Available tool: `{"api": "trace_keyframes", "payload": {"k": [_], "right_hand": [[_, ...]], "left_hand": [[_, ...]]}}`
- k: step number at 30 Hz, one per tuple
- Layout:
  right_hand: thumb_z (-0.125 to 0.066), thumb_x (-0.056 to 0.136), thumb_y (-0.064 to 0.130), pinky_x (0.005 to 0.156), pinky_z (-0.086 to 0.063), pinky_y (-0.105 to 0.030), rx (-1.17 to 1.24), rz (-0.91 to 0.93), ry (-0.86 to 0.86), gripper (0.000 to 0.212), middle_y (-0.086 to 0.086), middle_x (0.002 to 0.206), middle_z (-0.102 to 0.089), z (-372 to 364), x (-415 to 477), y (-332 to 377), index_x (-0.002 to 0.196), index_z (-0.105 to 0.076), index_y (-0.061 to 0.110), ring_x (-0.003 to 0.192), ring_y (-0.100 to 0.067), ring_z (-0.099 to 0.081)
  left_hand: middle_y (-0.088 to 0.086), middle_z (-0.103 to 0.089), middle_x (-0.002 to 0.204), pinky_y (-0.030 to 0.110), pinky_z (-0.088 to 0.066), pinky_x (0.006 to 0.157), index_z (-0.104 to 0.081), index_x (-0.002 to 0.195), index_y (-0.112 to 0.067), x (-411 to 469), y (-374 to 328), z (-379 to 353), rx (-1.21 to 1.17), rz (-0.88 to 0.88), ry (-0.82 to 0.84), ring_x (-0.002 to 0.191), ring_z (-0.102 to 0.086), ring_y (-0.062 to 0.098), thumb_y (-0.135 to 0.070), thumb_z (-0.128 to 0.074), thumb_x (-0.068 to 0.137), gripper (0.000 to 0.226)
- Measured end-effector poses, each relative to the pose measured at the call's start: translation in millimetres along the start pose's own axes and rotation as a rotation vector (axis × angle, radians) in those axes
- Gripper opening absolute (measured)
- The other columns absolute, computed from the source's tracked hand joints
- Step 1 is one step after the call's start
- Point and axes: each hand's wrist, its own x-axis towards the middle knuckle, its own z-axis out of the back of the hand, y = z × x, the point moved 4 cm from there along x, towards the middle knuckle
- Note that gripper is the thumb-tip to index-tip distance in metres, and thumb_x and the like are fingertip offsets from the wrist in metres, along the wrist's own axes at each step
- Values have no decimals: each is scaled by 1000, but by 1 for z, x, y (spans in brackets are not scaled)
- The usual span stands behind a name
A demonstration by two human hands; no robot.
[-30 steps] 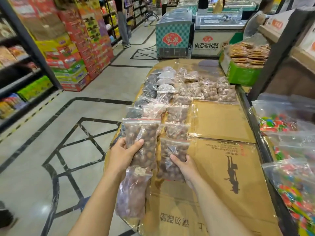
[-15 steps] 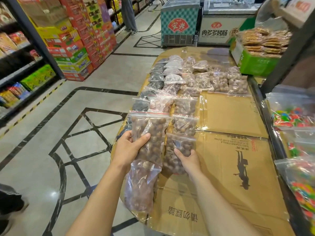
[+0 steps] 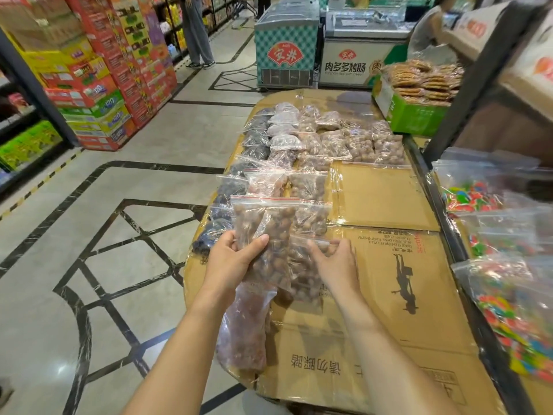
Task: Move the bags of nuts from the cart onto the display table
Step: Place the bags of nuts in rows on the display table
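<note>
The left hand (image 3: 236, 259) grasps a bag of nuts (image 3: 266, 235) at the display table's (image 3: 389, 199) left edge, while the right hand (image 3: 336, 262), fingers spread, lies flat on a second bag (image 3: 302, 277).

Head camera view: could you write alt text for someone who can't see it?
A person's left hand holds a clear bag of nuts while the right hand rests on another bag lying on a cardboard-covered table, behind rows of similar bags.

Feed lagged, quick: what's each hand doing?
Left hand: shut on nut bags.
Right hand: open, fingers on a laid bag.
</note>
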Motion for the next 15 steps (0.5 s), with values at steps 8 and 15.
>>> {"api": "trace_keyframes", "payload": {"k": [8, 15], "right_hand": [[-70, 101, 51, 83, -59, -21, 405, 97, 244, 43, 13, 122, -71, 18, -54, 37, 136, -60, 27, 114, -3, -70], [-76, 100, 36, 83, -55, -11, 396, 110, 158, 25, 16, 110, -78, 36, -81, 12, 124, -70, 28, 106, 6, -73]], "left_hand": [[8, -82, 96, 30, -61, 60, -70, 110, -13, -23, 7, -30, 17, -24, 152, 76, -79, 17, -22, -85, 89, 27], [17, -80, 101, 56, -61, 85, -69, 109, -12, -42, 30, -46, 40, 10, 239, 94, -79, 34, -44, -89, 80, 48]]}}
